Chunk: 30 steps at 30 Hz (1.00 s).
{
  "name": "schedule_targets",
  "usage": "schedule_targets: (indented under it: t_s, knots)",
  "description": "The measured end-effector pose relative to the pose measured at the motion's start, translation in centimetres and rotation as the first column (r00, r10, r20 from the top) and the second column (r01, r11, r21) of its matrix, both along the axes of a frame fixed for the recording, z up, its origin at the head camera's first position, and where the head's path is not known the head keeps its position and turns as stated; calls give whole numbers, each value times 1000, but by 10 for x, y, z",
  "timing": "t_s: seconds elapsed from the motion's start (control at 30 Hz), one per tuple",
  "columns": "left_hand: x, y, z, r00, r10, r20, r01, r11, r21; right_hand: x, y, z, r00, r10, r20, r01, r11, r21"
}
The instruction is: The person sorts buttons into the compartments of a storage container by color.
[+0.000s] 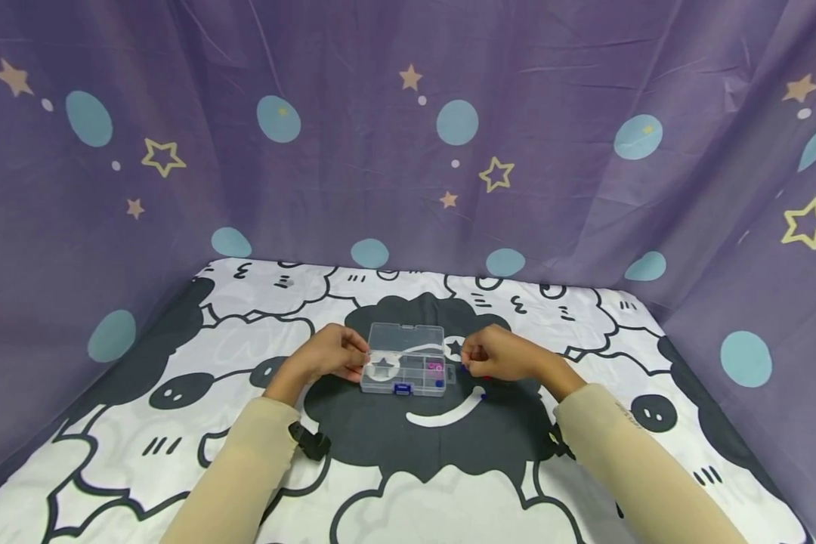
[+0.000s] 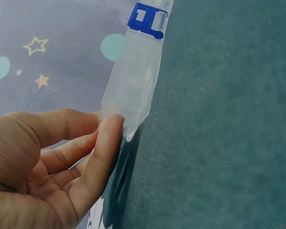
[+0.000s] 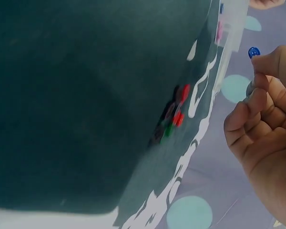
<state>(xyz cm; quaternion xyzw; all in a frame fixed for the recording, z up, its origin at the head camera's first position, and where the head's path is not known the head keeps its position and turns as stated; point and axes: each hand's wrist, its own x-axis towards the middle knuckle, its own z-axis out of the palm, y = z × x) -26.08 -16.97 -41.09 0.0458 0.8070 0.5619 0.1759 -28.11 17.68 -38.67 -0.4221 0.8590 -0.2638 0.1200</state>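
Note:
In the head view a clear plastic compartment box (image 1: 381, 387) lies on the dark patch of the cloth, its lid (image 1: 406, 337) raised at the back. Pink buttons (image 1: 435, 367) and a blue button (image 1: 439, 383) sit in its right-hand compartments. My left hand (image 1: 333, 353) grips the box's left end by thumb and fingertips; the left wrist view shows the box's side (image 2: 131, 81) and blue latch (image 2: 148, 20). Just right of the box, my right hand (image 1: 503, 353) pinches a small blue button (image 3: 254, 52) between thumb and finger.
Red buttons (image 3: 178, 119) and a green button (image 3: 168, 129) lie on the cloth below the right hand. Another blue button (image 1: 483, 396) lies at the end of the white printed curve. A purple curtain (image 1: 381, 181) hangs behind the cloth-covered surface (image 1: 449, 502).

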Motion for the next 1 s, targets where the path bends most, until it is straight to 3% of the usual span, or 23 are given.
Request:
schedule_targets:
  t_s: [0.27, 0.77, 1.0]
  knots:
    - [-1, 1, -2, 1000, 8, 6, -8, 1000, -1, 2, -16, 2, 999, 24, -42, -24, 1000, -5]
    - [-1, 1, -1, 1000, 16, 4, -16, 1000, 2, 5, -41, 0, 998, 60, 15, -60, 998, -2]
    - [0, 1, 0, 1000, 14, 6, -14, 1000, 4, 5, -40, -1, 999, 54, -1, -54, 999, -7]
